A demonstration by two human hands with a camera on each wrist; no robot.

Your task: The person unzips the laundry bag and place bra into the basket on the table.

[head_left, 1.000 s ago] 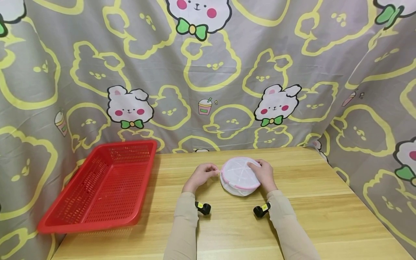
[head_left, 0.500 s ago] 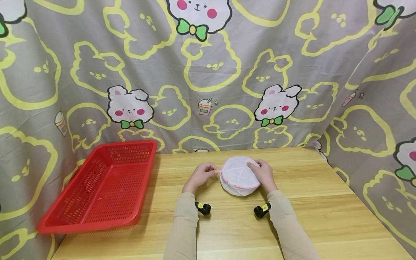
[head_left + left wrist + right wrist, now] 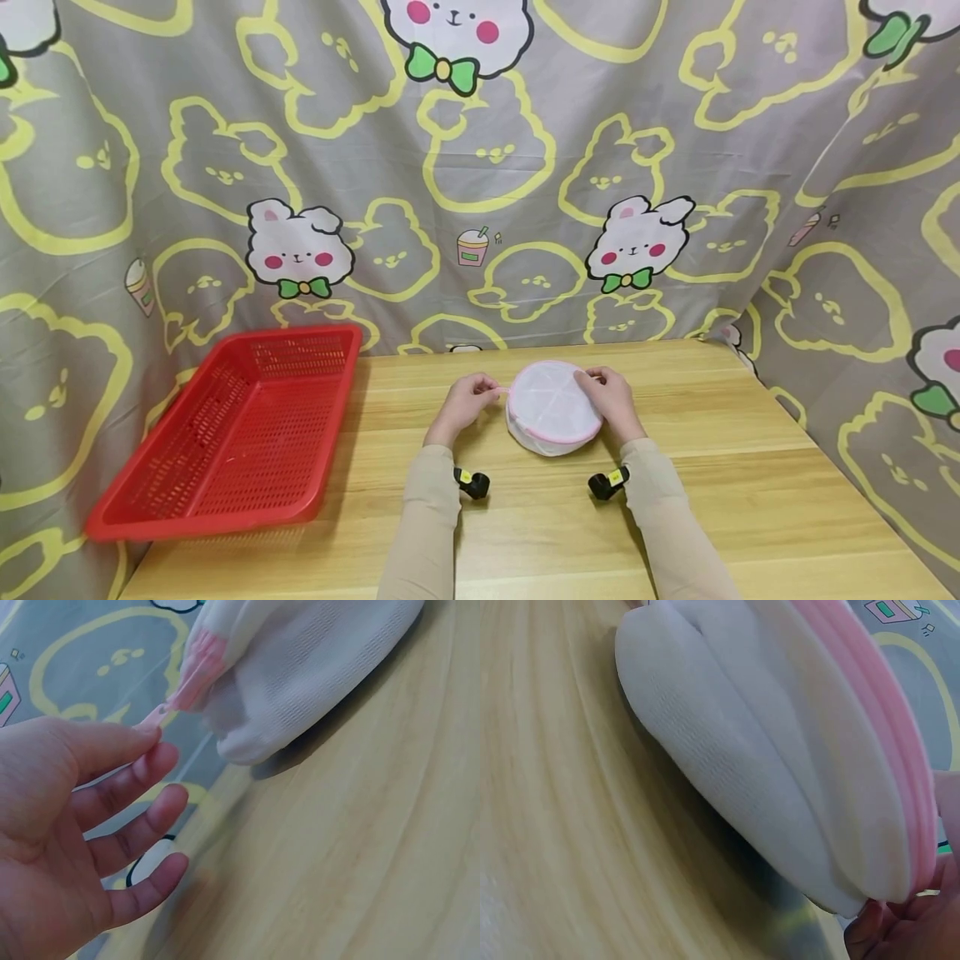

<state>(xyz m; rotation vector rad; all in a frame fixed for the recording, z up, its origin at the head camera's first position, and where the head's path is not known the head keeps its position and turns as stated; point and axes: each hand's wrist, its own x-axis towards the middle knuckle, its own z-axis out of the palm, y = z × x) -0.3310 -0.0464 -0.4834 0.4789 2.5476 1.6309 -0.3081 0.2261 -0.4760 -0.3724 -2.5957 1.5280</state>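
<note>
A round white mesh laundry bag (image 3: 553,402) with pink trim stands out over the wooden table, in the middle of the head view. My left hand (image 3: 468,403) pinches a small pink tab (image 3: 155,716) at the bag's left side between thumb and index finger. The other fingers of that hand are spread and loosely bent in the left wrist view. At the opposite side my right hand (image 3: 611,400) grips the bag's edge, thumb on the top face and fingers below it. Most of the right hand lies outside the right wrist view, where the bag's soft white side fills the middle.
A red perforated plastic basket (image 3: 262,433) stands at the left of the table (image 3: 750,500). Behind the table hangs a grey curtain (image 3: 390,158) with yellow outlines and cartoon rabbits. A black wrist camera (image 3: 472,483) sits on the left sleeve, another (image 3: 607,483) on the right.
The bag has turned slightly and its pink rim now shows as a fuller circle along the front. The right thumb has shifted a little to the right; the left hand keeps its pinch.
</note>
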